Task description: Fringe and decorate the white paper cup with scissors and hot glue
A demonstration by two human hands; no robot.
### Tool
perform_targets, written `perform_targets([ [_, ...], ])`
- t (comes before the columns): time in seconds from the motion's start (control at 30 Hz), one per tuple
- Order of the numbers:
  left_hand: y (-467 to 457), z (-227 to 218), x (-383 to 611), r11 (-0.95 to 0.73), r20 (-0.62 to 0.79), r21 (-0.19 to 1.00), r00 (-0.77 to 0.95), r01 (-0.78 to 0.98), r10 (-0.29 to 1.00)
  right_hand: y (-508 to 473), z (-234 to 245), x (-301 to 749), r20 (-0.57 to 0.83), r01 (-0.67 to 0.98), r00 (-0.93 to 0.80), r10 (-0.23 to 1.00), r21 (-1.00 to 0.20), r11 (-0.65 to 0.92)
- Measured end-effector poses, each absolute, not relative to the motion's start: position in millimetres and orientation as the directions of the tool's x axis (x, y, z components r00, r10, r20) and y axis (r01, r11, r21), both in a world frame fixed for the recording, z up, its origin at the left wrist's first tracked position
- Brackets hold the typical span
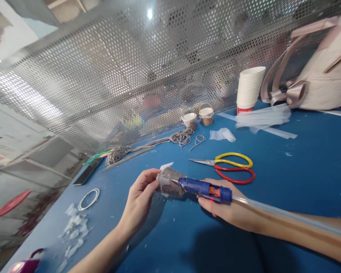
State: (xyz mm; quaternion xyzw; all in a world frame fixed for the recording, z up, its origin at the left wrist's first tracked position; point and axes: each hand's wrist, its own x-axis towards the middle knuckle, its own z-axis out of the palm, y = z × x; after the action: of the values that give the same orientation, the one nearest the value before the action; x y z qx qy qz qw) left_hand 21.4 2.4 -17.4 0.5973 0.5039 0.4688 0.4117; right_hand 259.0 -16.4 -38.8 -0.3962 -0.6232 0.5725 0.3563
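Observation:
My left hand [140, 193] pinches a small cup wrapped in grey-brown cord [169, 182], held on its side just above the blue table [301, 170]. My right hand [227, 210] grips a blue hot glue gun [204, 188] with an orange trigger. The gun's metal nozzle touches the wrapped cup's side. A clear glue stick [272, 212] trails from the back of the gun along my right forearm.
Yellow and red scissors [230, 168] lie just beyond the glue gun. Cord coils [182, 136], two wrapped cups [199, 115], a paper cup stack [248, 91], glue sticks [261, 119], a pink bag [321, 72], a phone [88, 171] and a white ring [88, 198] surround them. A perforated metal screen [130, 68] backs the table.

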Motion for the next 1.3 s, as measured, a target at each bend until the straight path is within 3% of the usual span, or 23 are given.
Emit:
perform_targets([
  [0.3, 1, -19, 26, -0.205, 0.184, 0.934, 0.096, 0.292, 0.978, -17, -40, 257, 0.028, 0.1, -0.482, 0.875, -0.991, 0.087],
  [0.6, -7, -13, 33, -0.35, 0.352, 0.716, 0.121, 0.604, 0.928, -19, -40, 250, 0.232, 0.248, -0.418, 0.878, -0.901, 0.356],
  [1.0, -10, -19, 32, -0.449, 0.462, 0.619, 0.164, 0.644, 0.872, -25, -40, 254, 0.188, 0.385, -0.436, 0.88, -0.845, 0.372],
  [1.3, -11, -20, 32, -0.408, 0.434, 0.601, 0.148, 0.687, 0.889, -26, -45, 252, 0.257, 0.408, -0.437, 0.862, -0.798, 0.444],
])
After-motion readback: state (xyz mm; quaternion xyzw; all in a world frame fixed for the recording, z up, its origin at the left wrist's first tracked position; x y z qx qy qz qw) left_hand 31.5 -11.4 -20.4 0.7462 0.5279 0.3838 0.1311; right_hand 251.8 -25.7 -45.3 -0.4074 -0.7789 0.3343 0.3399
